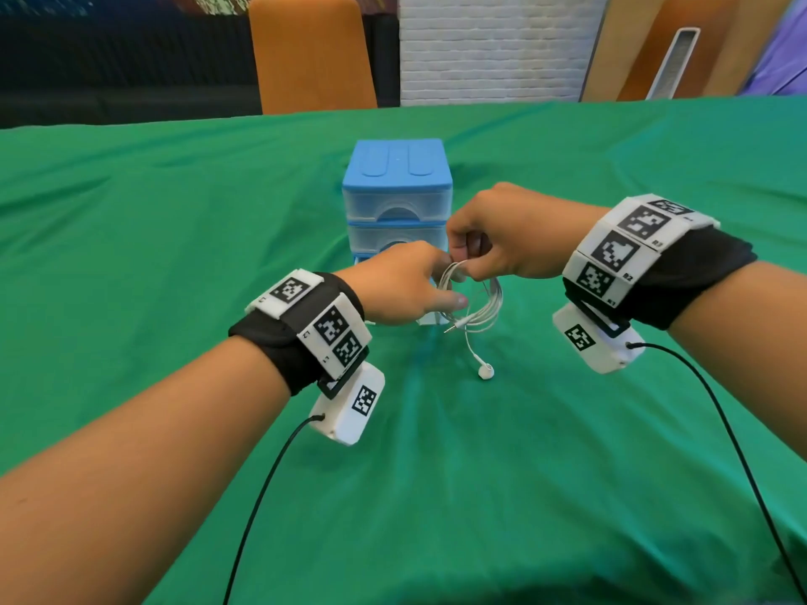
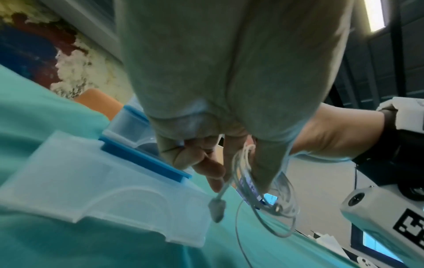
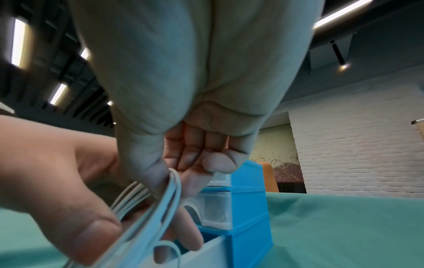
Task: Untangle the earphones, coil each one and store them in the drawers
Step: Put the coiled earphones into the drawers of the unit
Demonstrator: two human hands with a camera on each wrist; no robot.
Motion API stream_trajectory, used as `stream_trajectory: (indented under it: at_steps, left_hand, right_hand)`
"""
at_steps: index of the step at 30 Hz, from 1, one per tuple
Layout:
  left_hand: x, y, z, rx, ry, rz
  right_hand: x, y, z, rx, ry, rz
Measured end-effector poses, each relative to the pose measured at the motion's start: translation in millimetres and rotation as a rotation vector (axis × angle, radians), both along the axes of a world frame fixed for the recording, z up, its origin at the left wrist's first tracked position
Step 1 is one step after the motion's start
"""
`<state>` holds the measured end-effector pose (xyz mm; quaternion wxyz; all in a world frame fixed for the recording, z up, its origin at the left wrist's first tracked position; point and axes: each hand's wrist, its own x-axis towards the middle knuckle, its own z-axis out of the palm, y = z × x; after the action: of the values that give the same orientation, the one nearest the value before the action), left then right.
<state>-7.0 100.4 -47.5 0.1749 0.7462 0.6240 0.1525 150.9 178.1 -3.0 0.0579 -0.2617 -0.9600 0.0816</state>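
A white earphone coil (image 1: 478, 299) hangs just above the green table in front of a blue drawer unit (image 1: 395, 203). My left hand (image 1: 450, 279) holds the coil's left side between thumb and fingers. My right hand (image 1: 465, 268) pinches the top of the loops from above. One earbud (image 1: 485, 371) dangles on a loose strand down to the cloth, and the jack (image 1: 452, 329) sticks out below the coil. The left wrist view shows the coil (image 2: 263, 195) round my thumb, another earbud (image 2: 216, 208) hanging, and the bottom drawer (image 2: 103, 190) pulled out. In the right wrist view my thumb pinches the strands (image 3: 171, 190).
A green cloth (image 1: 567, 451) covers the table. An orange chair (image 1: 312, 54) stands behind the far edge, with a white brick wall (image 1: 489, 45) beyond. The two upper drawers (image 3: 215, 204) of the unit are closed. Black cables (image 1: 262, 495) trail from both wrist cameras.
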Motion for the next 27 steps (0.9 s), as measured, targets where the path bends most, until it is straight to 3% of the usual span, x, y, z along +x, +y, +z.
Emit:
stream_trajectory:
  at_steps: [10,14,18,27]
  left_hand:
    - [2.8,5.0,-11.0,-0.038,-0.144,-0.021]
    - [-3.1,1.3,-3.0,-0.023,-0.367,0.036]
    - [-16.1,-3.8,14.9,0.008,-0.520,0.112]
    - [-51.0,1.4,33.6,0.146,-0.730,0.263]
  right_hand:
    - [1.7,-6.8,10.1,-0.042,-0.013,0.028]
    - [2.3,-4.0,11.8,-0.032,-0.029,-0.005]
    - [-2.9,0.0,15.5,-0.035,0.097,-0.045]
    - [-28.8,16.0,11.1,-0.327,0.381,-0.128]
